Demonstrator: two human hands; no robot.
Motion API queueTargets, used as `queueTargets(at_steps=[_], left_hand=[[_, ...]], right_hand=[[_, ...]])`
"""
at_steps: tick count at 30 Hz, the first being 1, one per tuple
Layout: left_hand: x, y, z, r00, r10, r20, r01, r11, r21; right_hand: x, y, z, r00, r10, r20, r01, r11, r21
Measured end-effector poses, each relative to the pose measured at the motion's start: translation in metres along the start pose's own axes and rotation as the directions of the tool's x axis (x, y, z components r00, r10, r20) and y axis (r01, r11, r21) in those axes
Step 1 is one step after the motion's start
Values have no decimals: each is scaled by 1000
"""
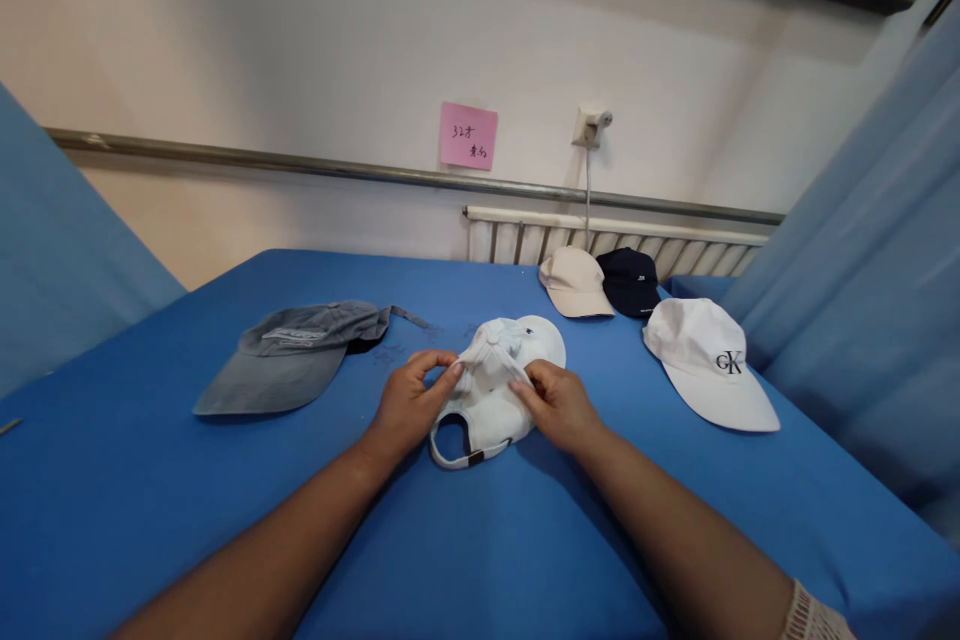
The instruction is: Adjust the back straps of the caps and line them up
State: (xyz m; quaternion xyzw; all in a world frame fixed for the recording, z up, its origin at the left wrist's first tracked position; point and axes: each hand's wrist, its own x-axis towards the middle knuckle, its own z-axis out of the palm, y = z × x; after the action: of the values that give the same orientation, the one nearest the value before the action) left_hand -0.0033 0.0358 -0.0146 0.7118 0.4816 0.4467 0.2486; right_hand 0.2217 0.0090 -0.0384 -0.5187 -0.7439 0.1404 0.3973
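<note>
A white baseball cap point(495, 400) lies on the blue-covered table between my hands. Its brim points away to the right, and the strap with its dark buckle faces me. My left hand point(416, 395) pinches the crown fabric on the left side, thumb on top. On the opposite side, my right hand point(559, 402) grips the crown, its thumb over the fabric and the other fingers partly hidden. The crown is creased between the two grips.
A grey cap point(292, 355) lies to the left. To the right are a white cap with black letters point(709, 360), a beige cap point(576, 280) and a navy cap point(630, 280). Blue curtains point(862, 270) flank the blue table point(187, 510). A radiator point(525, 238) stands behind.
</note>
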Motion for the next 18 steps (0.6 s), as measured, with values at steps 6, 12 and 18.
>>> queueTargets(at_steps=[6,12,18], left_hand=[[-3,6,-3,984,169,-58,-162,981,111],[-17,25,1,937,324,129,-325,946,-11],[-19,25,3,963,114,245,-85,988,-127]], right_hand=[[0,-3,-8,999,-41,-25,45,985,165],[-5,-14,-5,996,-87,16,87,996,9],[-3,-6,-1,993,-107,-56,117,966,232]])
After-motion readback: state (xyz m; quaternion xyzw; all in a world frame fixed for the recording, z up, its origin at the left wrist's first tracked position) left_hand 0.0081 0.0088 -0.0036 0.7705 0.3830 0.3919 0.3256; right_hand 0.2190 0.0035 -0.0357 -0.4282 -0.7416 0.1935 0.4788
